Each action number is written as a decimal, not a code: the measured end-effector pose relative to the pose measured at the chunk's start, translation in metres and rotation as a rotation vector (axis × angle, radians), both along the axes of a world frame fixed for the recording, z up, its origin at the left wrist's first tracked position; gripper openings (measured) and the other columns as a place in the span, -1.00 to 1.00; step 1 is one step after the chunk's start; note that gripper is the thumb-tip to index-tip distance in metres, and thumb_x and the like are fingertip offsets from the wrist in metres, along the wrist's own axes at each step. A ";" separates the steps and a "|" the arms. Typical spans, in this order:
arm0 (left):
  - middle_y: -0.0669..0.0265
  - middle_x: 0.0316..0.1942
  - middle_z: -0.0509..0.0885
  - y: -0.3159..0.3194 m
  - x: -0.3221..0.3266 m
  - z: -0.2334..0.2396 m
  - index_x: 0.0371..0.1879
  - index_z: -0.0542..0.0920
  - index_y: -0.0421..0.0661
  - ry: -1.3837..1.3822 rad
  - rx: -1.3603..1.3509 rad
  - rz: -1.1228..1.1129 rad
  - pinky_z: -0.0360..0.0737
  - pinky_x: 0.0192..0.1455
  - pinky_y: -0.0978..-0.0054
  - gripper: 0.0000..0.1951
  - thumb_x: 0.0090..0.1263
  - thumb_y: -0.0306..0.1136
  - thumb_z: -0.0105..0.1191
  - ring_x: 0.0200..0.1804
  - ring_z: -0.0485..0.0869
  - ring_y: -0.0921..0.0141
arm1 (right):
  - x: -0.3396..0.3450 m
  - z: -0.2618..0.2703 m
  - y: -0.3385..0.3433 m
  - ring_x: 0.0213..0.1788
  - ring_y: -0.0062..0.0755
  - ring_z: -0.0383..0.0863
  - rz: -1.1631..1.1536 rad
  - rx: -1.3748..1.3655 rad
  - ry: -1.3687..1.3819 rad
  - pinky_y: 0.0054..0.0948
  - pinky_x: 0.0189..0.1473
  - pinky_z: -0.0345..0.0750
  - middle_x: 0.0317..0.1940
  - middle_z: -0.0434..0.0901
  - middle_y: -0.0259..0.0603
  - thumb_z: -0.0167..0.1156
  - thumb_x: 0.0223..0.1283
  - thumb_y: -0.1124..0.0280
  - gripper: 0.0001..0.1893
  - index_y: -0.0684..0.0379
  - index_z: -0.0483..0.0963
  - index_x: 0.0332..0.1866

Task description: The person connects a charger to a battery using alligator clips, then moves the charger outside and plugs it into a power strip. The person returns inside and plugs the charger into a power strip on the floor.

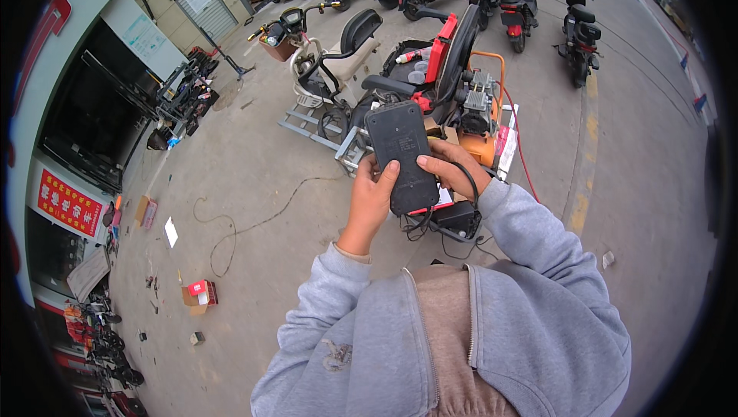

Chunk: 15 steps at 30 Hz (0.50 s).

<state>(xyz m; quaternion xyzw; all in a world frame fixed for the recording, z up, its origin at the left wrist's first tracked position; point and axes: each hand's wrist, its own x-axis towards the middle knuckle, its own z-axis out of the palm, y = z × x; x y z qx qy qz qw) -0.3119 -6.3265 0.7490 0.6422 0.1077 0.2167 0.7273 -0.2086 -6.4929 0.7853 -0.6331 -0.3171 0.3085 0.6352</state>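
Note:
A flat black plastic power unit (pixel 402 154), which looks like a battery charger, is held up before my chest. Its broad face bears faint moulded writing and small screw holes. My left hand (pixel 373 189) grips the lower left edge, thumb on the face. On the other side, my right hand (pixel 452 170) clasps the right edge, its thumb also on the face. A black cable (pixel 468 180) loops by my right wrist. Below the unit, a black box (pixel 456 218) with cords partly shows behind my hands. The fingers behind the unit are mostly hidden.
Ahead stands a beige electric scooter (pixel 346 65) beside a metal frame (pixel 314 127). An orange air compressor (pixel 483 111) with a red hose (pixel 522 146) is at right. A thin cord (pixel 271 215) and an opened carton (pixel 200 297) lie on the pavement at left.

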 end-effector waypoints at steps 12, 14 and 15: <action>0.07 -0.01 0.59 0.003 0.000 -0.009 0.21 0.31 -0.46 0.062 0.008 0.009 0.57 0.00 0.53 -0.35 0.42 -0.11 0.20 -0.07 0.60 0.44 | 0.001 -0.009 0.002 0.13 -0.35 0.55 0.016 -0.057 0.037 -0.42 0.21 0.45 0.10 0.56 -0.01 0.15 0.34 0.13 -0.38 0.47 0.34 0.28; 0.07 0.00 0.58 0.003 -0.001 -0.010 0.21 0.30 -0.46 0.061 -0.003 0.008 0.57 0.02 0.53 -0.35 0.43 -0.12 0.19 -0.05 0.59 0.43 | 0.001 -0.010 0.002 0.12 -0.36 0.54 0.004 -0.102 0.042 -0.43 0.20 0.45 0.10 0.56 -0.02 0.15 0.34 0.12 -0.38 0.47 0.34 0.29; 0.06 0.00 0.58 0.003 -0.001 -0.010 0.22 0.30 -0.46 0.057 -0.007 0.004 0.56 0.03 0.52 -0.35 0.43 -0.12 0.19 -0.04 0.59 0.43 | 0.001 -0.011 0.002 0.12 -0.37 0.54 0.014 -0.083 0.030 -0.43 0.20 0.45 0.09 0.56 -0.03 0.15 0.34 0.12 -0.38 0.46 0.34 0.29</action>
